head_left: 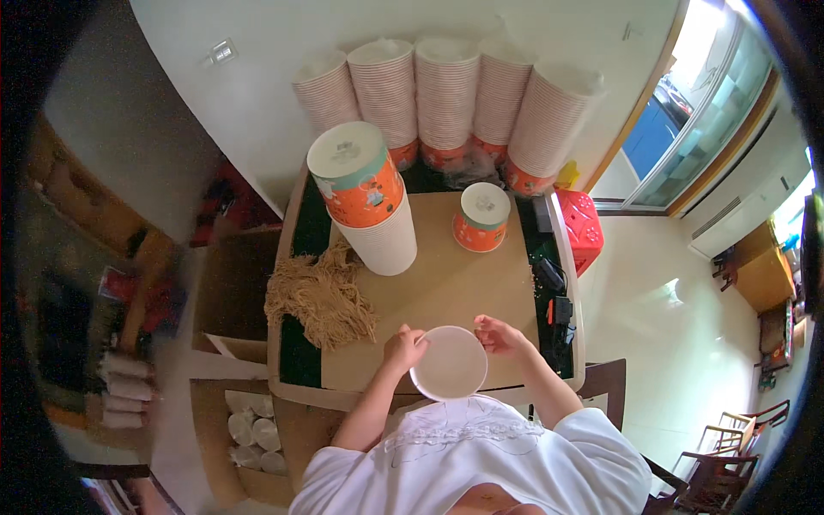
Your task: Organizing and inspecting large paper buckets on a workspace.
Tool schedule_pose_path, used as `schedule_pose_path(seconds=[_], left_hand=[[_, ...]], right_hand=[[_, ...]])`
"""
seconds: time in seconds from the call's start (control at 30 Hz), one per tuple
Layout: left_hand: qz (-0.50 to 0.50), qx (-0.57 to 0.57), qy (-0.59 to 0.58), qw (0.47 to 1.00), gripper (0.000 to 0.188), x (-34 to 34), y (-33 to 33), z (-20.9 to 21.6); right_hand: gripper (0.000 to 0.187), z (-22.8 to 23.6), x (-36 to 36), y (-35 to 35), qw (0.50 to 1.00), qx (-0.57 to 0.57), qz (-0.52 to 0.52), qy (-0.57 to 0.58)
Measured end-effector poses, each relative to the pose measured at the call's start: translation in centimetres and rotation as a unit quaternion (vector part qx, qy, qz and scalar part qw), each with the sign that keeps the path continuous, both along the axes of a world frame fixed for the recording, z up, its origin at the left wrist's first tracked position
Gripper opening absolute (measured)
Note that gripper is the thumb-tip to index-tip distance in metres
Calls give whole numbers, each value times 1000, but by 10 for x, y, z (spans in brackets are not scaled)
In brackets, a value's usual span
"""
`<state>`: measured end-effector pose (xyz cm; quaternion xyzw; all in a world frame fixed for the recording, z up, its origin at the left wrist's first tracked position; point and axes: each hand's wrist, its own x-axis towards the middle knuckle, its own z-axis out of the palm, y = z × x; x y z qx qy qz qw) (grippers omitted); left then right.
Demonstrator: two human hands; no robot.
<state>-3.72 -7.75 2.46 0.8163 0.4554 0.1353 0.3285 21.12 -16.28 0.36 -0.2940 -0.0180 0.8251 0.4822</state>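
Observation:
My left hand (403, 350) grips the rim of a white paper bucket (449, 364), its open mouth facing up, held close to my body at the table's near edge. On the other side of the bucket is my right hand (504, 336), its fingers loosely bent and apart beside the rim; I cannot tell whether they touch it. Left of the bucket lies a heap of tan twine strands (322, 296). Beyond it stands a tall upside-down stack of orange and white paper buckets (365, 193). A single upside-down orange bucket (481, 232) sits at right.
Several tall stacks of white paper buckets (448, 90) line the wall behind the table (429, 300). Black devices with cables (558, 318) lie along its right edge. A red stool (581, 227) stands to the right. Below left, an open cardboard box (210, 429) holds white rolls.

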Motion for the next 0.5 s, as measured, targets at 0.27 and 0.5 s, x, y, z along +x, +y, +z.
schedule_pose_path(seconds=[0.27,0.5], left_hand=[[-104,149,-215,960,19,22,-7,67],[-182,284,-215,916,31,20,-11,107]], right_hand=[[21,8,7,15,953,80,35,-290],[56,89,46,47,813,280,223,-459]])
